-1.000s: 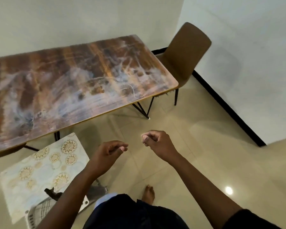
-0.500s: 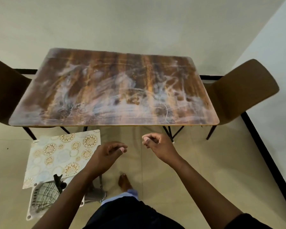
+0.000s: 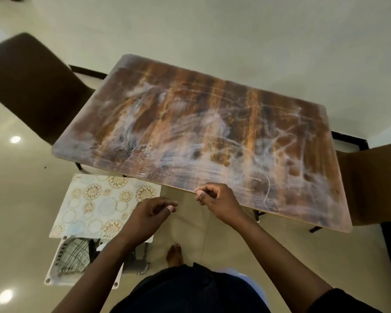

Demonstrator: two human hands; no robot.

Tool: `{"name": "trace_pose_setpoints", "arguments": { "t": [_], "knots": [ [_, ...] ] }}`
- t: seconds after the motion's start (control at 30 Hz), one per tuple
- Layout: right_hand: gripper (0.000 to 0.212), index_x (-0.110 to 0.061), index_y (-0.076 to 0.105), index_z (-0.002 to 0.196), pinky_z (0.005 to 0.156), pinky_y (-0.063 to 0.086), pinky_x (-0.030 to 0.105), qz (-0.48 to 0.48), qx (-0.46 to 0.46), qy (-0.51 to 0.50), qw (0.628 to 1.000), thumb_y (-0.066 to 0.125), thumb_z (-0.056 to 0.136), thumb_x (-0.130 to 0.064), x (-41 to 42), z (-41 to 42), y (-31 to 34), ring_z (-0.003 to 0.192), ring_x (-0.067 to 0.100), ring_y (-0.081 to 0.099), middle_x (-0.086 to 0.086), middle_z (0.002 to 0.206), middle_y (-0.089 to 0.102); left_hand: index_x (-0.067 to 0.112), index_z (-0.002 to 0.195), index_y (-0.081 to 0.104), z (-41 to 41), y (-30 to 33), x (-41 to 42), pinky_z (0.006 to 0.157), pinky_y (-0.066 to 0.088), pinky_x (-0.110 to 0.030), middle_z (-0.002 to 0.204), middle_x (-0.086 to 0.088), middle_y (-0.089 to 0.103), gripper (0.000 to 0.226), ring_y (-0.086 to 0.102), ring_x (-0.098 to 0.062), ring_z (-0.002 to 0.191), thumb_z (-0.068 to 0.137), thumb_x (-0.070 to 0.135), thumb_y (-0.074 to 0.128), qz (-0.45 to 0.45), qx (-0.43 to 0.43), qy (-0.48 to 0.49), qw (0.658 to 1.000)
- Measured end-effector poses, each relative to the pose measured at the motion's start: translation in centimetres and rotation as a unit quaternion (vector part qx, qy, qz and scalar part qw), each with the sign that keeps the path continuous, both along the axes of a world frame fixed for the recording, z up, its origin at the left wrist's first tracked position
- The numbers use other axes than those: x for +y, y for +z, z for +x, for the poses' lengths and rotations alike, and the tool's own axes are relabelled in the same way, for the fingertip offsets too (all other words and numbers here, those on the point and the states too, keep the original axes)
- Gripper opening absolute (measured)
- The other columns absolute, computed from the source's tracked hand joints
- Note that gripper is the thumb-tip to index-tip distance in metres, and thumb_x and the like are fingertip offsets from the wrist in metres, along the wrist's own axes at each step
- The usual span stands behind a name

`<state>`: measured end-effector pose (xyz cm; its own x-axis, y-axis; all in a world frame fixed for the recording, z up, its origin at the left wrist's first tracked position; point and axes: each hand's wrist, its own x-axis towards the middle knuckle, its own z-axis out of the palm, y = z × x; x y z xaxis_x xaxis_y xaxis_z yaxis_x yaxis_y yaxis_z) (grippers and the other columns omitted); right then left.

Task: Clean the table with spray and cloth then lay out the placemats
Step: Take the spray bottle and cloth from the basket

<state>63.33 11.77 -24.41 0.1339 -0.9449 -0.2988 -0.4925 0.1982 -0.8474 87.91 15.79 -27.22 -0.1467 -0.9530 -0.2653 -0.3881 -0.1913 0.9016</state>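
Observation:
The wooden table [image 3: 212, 136] stands ahead, its top covered in white smears. My left hand [image 3: 148, 216] hovers in front of the near edge with fingers loosely curled and nothing in it. My right hand [image 3: 219, 201] is at the near edge, also loosely curled and empty. A placemat [image 3: 99, 204] with gold floral circles lies on a low white basket [image 3: 54, 276] to the lower left. A checked cloth [image 3: 73, 256] lies in that basket, beside a dark object that may be the spray trigger [image 3: 93, 245].
A brown chair [image 3: 29, 84] stands at the table's left end and another [image 3: 375, 181] at its right end. The table's far side is close to the wall. Glossy tile floor lies below, with my bare foot [image 3: 174, 256] on it.
The view has swung left and closer, so the table now fills the centre. Both hands kept their curled pose and now reach the near table edge.

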Motion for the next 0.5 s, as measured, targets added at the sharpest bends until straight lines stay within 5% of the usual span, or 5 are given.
{"name": "trace_pose_setpoints", "arguments": {
  "t": [0.33,0.5],
  "knots": [
    [0.012,-0.034,0.076,0.093,0.087,0.06,0.05,0.046,0.012,0.17,0.984,0.068,0.099,-0.027,-7.2,5.7,-1.4,0.084,0.013,0.074,-0.008,0.089,0.079,0.041,0.108,0.079,2.3,-0.2,-0.1,0.098,0.062,-0.046,0.103,0.02,0.081,0.024,0.075,-0.003,0.105,0.106,0.02,0.069,0.034,-0.008,0.149,0.988],
    [0.012,-0.023,0.078,0.101,0.086,0.059,0.052,0.056,0.014,0.282,0.958,0.067,0.1,-0.028,-9.2,8.6,-1.9,0.085,0.018,0.074,-0.004,0.089,0.078,0.033,0.112,0.081,1.7,0.1,2.1,0.098,0.062,-0.043,0.105,0.014,0.083,0.019,0.076,-0.006,0.107,0.106,0.021,0.069,0.057,0.024,0.281,0.958]
  ]
}}
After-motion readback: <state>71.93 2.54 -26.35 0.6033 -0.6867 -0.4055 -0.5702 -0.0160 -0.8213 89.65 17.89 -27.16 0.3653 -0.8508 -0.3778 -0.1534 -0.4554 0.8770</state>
